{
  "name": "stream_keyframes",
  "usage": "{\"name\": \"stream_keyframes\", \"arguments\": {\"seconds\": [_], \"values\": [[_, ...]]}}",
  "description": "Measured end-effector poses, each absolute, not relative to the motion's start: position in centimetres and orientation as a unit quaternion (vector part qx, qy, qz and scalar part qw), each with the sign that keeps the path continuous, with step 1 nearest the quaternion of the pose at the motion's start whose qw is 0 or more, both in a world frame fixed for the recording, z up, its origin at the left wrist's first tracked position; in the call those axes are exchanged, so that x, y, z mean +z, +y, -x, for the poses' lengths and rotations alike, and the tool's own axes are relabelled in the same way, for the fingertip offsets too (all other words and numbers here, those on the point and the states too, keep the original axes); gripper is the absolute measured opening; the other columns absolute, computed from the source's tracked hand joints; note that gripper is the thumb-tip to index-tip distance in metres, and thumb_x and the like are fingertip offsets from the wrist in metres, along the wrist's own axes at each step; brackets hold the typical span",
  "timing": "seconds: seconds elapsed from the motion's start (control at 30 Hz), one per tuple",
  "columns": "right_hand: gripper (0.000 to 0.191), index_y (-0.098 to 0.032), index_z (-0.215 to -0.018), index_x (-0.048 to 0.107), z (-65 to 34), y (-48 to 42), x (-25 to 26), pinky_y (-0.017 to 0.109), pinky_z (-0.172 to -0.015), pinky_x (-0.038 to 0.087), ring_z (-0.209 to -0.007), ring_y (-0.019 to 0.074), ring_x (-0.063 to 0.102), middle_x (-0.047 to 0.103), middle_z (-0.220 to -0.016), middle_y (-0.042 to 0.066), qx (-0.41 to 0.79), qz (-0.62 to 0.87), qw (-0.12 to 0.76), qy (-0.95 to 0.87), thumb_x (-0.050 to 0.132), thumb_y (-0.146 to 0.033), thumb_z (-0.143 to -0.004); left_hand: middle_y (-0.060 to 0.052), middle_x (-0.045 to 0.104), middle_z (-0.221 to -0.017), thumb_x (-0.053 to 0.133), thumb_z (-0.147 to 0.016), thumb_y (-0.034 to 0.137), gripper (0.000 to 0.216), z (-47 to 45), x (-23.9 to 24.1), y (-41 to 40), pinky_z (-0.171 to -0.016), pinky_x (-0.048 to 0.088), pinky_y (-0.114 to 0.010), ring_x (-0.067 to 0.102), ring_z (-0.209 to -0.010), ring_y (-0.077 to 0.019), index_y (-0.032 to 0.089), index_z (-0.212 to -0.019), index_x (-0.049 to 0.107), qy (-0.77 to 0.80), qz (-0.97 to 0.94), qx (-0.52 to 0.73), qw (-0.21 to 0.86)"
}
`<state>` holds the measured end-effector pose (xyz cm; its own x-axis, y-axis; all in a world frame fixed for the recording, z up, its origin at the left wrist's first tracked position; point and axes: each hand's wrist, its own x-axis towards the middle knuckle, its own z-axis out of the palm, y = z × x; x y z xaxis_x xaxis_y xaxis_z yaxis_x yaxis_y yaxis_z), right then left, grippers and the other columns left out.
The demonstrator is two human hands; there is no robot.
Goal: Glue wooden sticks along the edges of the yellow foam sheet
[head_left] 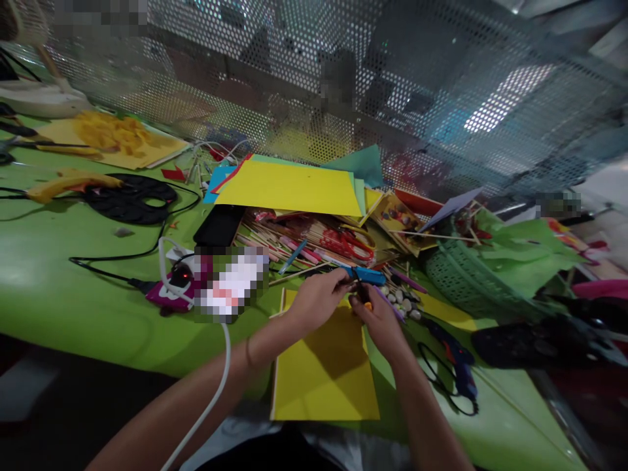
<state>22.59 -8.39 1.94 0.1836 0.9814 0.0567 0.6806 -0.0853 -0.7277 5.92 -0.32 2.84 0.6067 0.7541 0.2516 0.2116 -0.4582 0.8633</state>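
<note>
Both hands meet over the top right corner of a yellow sheet (324, 379) lying on the green table, with a thin stick along its left edge. My right hand (381, 320) is closed around a small dark tool with an orange part (362, 288), perhaps scissors; its exact kind is unclear. The fingertips of my left hand (318, 297) pinch together at the upper end of that tool, and what they hold is too small to make out. Just beyond the fingers lies a blue cutter-like object (370, 275). Pale pebbles (402, 302) sit beside my right hand.
Coloured paper sheets (289, 186) top a pile of sticks and craft bits. A purple power strip (171, 288) and a phone (234, 284) with a white cable lie left. Glue guns (454, 360) (73, 183), a black palette (132, 199) and a green basket (456, 278) surround the work area.
</note>
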Motion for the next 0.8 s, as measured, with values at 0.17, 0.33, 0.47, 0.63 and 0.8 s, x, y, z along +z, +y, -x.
{"name": "stream_keyframes", "arguments": {"seconds": [0.17,0.33,0.47,0.63,0.8], "values": [[0.035,-0.021,-0.111,0.056,-22.9,-8.5,2.0,0.034,-0.078,0.045,-0.088,0.0231,0.056,0.062,-0.099,0.006,0.281,0.667,0.349,-0.595,0.051,-0.05,-0.092,0.002,0.06,-0.071,0.049,-0.095,0.025,0.017,-5.9,3.1,-0.5,-0.062,0.035,-0.022,0.052,-0.063,-0.0131,0.019,-0.091,0.064,0.276,-0.771,0.327,0.471],[0.037,-0.022,-0.114,0.056,-23.2,-8.7,2.5,0.035,-0.078,0.048,-0.088,0.0229,0.056,0.062,-0.101,0.007,0.331,0.661,0.351,-0.575,0.052,-0.051,-0.091,0.004,0.055,-0.065,0.049,-0.095,0.026,0.017,-6.0,3.2,-0.6,-0.061,0.035,-0.021,0.05,-0.061,-0.012,0.018,-0.09,0.064,0.264,-0.753,0.33,0.504],[0.038,-0.023,-0.116,0.058,-23.2,-8.9,3.0,0.034,-0.075,0.048,-0.088,0.0235,0.059,0.064,-0.098,0.006,0.326,0.668,0.347,-0.572,0.052,-0.051,-0.091,0.005,0.052,-0.063,0.05,-0.094,0.028,0.016,-6.1,3.0,-0.7,-0.059,0.035,-0.021,0.049,-0.06,-0.011,0.018,-0.09,0.062,0.262,-0.74,0.32,0.53],[0.04,-0.021,-0.12,0.058,-22.9,-9.1,3.3,0.035,-0.079,0.048,-0.096,0.0248,0.059,0.066,-0.106,0.008,0.288,0.674,0.34,-0.59,0.052,-0.048,-0.092,0.005,0.052,-0.064,0.048,-0.095,0.029,0.019,-6.1,3.0,-0.6,-0.058,0.033,-0.021,0.048,-0.06,-0.0109,0.018,-0.087,0.06,0.263,-0.741,0.311,0.533],[0.041,-0.021,-0.119,0.059,-23.0,-9.1,2.8,0.035,-0.073,0.048,-0.09,0.0252,0.059,0.066,-0.103,0.008,0.284,0.68,0.334,-0.587,0.05,-0.051,-0.092,0.005,0.051,-0.062,0.048,-0.094,0.028,0.019,-6.0,3.1,-0.5,-0.057,0.031,-0.022,0.048,-0.06,-0.0111,0.018,-0.08,0.056,0.268,-0.758,0.295,0.516]]}}
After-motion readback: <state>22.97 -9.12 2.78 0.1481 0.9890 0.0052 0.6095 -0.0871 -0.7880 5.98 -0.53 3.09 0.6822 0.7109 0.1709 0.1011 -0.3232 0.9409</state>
